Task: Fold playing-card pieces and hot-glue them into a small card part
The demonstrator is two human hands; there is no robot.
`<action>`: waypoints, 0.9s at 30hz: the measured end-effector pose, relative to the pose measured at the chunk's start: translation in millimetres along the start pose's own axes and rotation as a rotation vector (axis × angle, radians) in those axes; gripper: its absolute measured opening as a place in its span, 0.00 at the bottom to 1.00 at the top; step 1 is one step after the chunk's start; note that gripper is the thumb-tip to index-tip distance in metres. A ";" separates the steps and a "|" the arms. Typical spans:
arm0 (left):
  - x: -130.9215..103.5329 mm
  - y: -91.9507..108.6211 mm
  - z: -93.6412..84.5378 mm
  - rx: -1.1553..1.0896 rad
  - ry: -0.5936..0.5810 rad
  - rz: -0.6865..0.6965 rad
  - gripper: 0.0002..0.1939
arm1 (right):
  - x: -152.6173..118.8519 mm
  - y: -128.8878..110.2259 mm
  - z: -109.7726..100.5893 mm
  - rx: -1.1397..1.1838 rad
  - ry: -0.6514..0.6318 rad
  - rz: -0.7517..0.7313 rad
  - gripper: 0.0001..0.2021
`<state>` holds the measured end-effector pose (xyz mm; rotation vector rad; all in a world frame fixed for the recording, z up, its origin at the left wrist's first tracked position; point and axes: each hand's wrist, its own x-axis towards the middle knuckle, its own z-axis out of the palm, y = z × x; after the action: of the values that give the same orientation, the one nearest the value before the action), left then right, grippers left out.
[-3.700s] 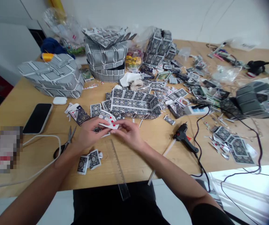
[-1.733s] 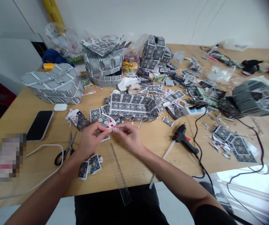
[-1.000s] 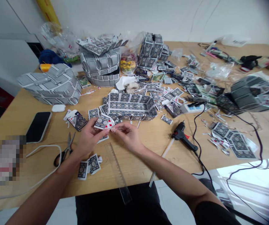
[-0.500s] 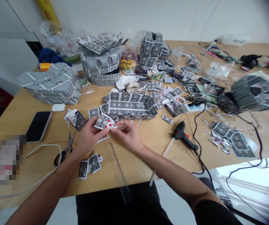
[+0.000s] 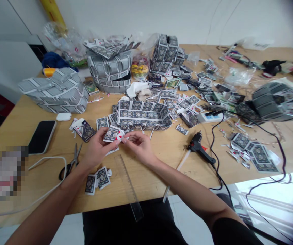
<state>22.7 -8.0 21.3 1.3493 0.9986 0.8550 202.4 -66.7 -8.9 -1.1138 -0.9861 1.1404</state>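
My left hand (image 5: 97,146) is closed around a patterned playing card (image 5: 112,134), thumb below it. Red pips show on a white part at the card's right end. There the fingertips of my right hand (image 5: 139,145) pinch the edge. Just behind both hands stands an open box made of playing cards (image 5: 143,117), with rows of dark patterned backs. Below my left hand lie a few loose cards (image 5: 102,177). A clear ruler (image 5: 129,187) sticks out over the table's front edge. Scissors (image 5: 74,160) lie partly open beside my left forearm.
A black glue gun (image 5: 199,146) with its cord rests right of my hands. A phone (image 5: 42,137) and a white case (image 5: 64,117) lie on the left. Grey card-made baskets (image 5: 57,92) and a heap of cards (image 5: 187,85) fill the back.
The card has tilted slightly in my fingers, and its red-pipped end has shifted a little. Both hands keep nearly the same place.
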 end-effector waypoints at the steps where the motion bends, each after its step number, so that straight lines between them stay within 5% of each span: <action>1: 0.1 0.0 0.1 0.003 0.001 -0.001 0.23 | 0.5 1.2 -0.2 0.010 0.000 0.007 0.16; 27: 0.4 1.9 -1.5 0.035 0.026 -0.019 0.22 | 4.6 -1.5 -1.1 0.204 -0.083 0.116 0.22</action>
<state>21.5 -7.0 23.3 1.3590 1.0494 0.8458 204.5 -62.4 -7.5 -0.9753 -0.8553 1.3590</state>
